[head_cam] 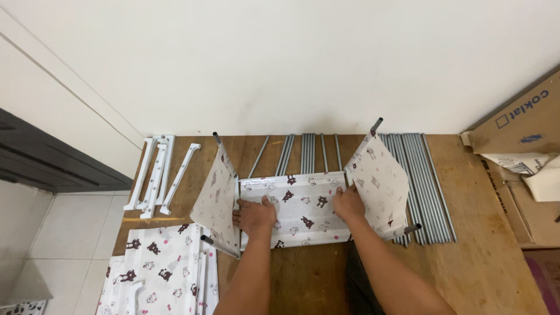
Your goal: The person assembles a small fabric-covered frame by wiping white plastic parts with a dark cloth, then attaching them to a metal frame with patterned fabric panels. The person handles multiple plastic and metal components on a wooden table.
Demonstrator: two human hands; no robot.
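Both forearms (256, 274) cut off below.

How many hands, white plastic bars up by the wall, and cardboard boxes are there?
Hands: 2, the left hand and right hand, both on the bear-print fabric shelf
White plastic bars: about 4, overlapping
Cardboard boxes: 1
Total: about 7
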